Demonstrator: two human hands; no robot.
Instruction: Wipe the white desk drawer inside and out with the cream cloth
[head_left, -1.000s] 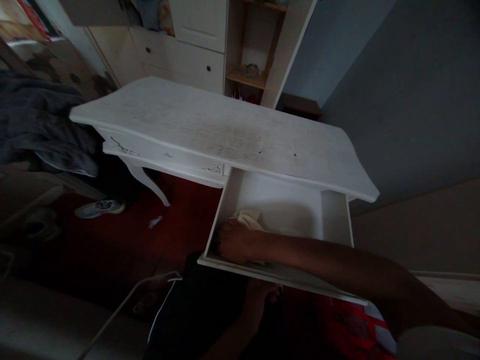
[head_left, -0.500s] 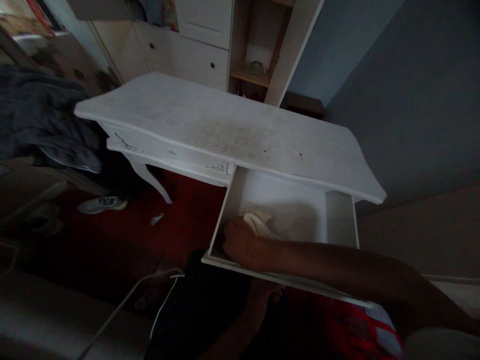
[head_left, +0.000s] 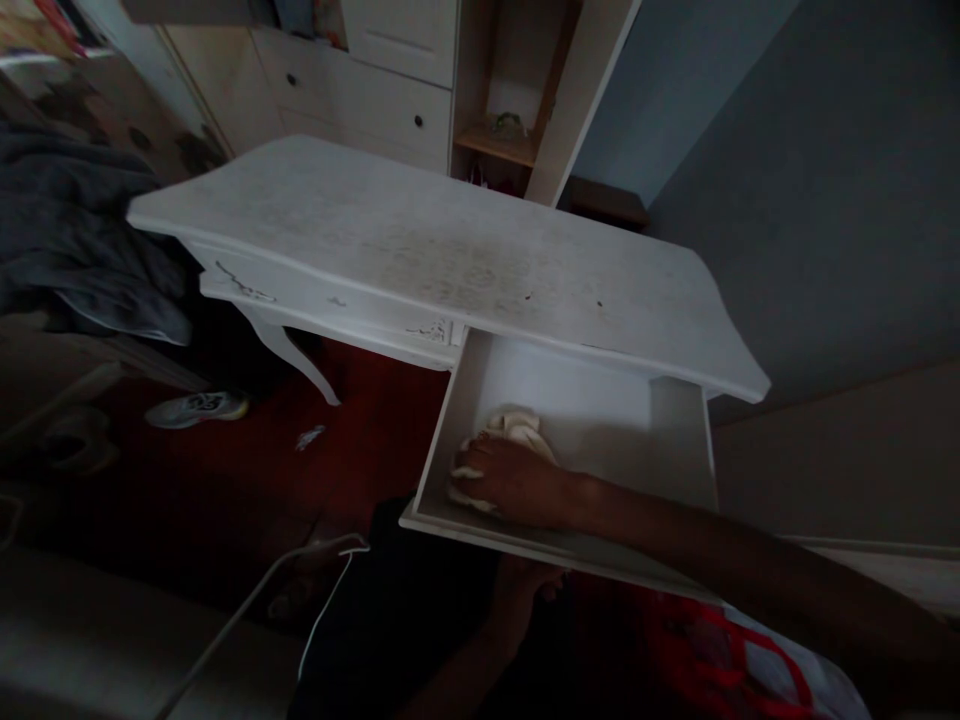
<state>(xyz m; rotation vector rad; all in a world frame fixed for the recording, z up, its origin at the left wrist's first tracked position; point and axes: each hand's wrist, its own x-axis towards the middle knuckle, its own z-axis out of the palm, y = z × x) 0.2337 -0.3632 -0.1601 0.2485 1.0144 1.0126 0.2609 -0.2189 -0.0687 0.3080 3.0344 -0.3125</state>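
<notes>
A pulled-out white drawer (head_left: pixel 679 430) juts from the right side of a white desk (head_left: pixel 337 215). Inside it, at the left front corner, my right hand (head_left: pixel 517 482) presses on a bunched cream cloth (head_left: pixel 521 425), fingers bent over it. Parts of the cloth stick out beyond and between the fingers. Below the drawer's front edge is my left hand (head_left: pixel 521 590), its curled fingers against the drawer's underside and partly hidden by it. The desktop carries grey smudges and a few dark specks.
A red and white bag (head_left: pixel 739 660) lies under the drawer at right. Left on the red floor are a shoe (head_left: pixel 196 408) and a crumpled scrap (head_left: pixel 309 437). A white cable (head_left: pixel 255 600) runs at lower left. Grey fabric (head_left: pixel 82 230) hangs left; a cabinet (head_left: pixel 360 100) stands behind.
My right hand has turned flatter over the cloth inside the drawer, and the cloth has shifted toward the left side beneath it. My left hand stays at the drawer's lower edge.
</notes>
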